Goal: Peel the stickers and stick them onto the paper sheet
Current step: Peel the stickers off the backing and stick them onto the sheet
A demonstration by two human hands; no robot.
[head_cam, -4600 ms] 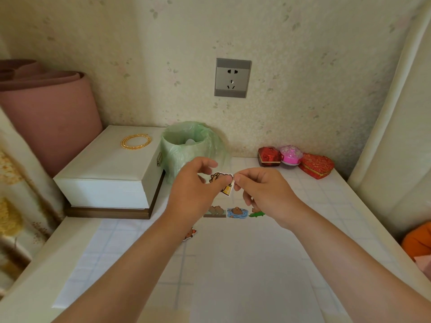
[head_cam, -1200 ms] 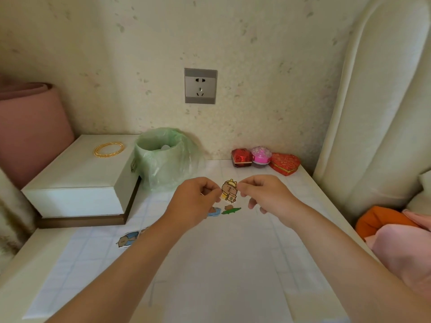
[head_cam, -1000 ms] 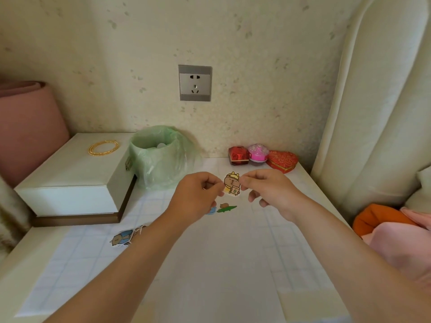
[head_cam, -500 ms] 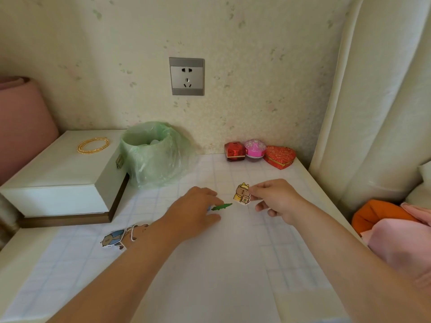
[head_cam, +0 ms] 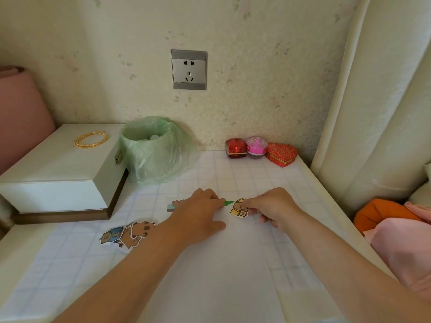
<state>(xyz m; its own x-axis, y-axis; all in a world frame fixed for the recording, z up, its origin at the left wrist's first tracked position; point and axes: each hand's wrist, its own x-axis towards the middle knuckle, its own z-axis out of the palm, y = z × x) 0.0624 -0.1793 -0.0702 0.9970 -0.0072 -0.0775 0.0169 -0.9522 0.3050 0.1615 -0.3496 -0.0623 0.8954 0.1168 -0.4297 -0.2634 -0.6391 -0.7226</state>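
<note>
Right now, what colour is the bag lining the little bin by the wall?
Pale translucent green; the bag shows clearly in the head view, beside the white box.

sheet (head_cam: 233,264): matt gridded paper | bin liner (head_cam: 161,155): thin glossy green plastic | box (head_cam: 53,173): smooth matt white, wood-brown base | bangles (head_cam: 91,140): shiny gold metal | socket (head_cam: 189,69): brushed grey plate | wall (head_cam: 256,66): rough speckled paper

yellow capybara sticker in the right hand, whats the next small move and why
Probably lower the yellow capybara sticker flat onto the paper sheet and press it down. The right hand pinches it low, just right of the green crocodile sticker, while the left hand steadies the sheet.
</note>
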